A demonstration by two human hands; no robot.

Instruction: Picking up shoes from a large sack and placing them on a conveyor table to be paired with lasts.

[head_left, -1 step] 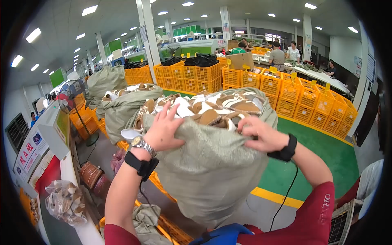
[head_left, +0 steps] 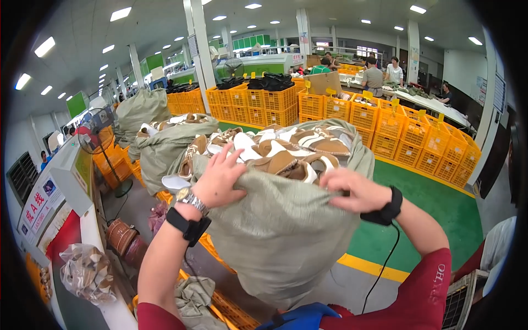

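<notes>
The left hand (head_left: 223, 176) was curled over the top edge of a big grey-green sack (head_left: 280, 231), with its fingers bent and gripping the cloth at the sack's mouth. The right hand (head_left: 355, 190) was closed on the same edge, a little to the right, and pinched a fold of the cloth. Both hands held the sack up close in front of the person, between the two arms.

A silver watch (head_left: 190, 199) and a black band (head_left: 187, 225) sat on the left wrist. Another black band (head_left: 388, 208) sat on the right wrist, and a thin black cord (head_left: 385, 264) hung down from it.

The sack was full to the top. Just past the fingers lay a heap of brown and white pieces (head_left: 286, 151), maybe soft shoes or shoe parts; the view was too small to be sure.

Beyond the left hand stood more stuffed sacks (head_left: 165, 146) of the same kind. Beyond the right hand were rows of orange crates (head_left: 418, 137) on a green floor (head_left: 440, 214). Below the left arm lay a crumpled empty sack (head_left: 195, 297) on an orange crate. Far off, past the crates, some people (head_left: 385, 74) stood at a long tabletop (head_left: 434, 107).
</notes>
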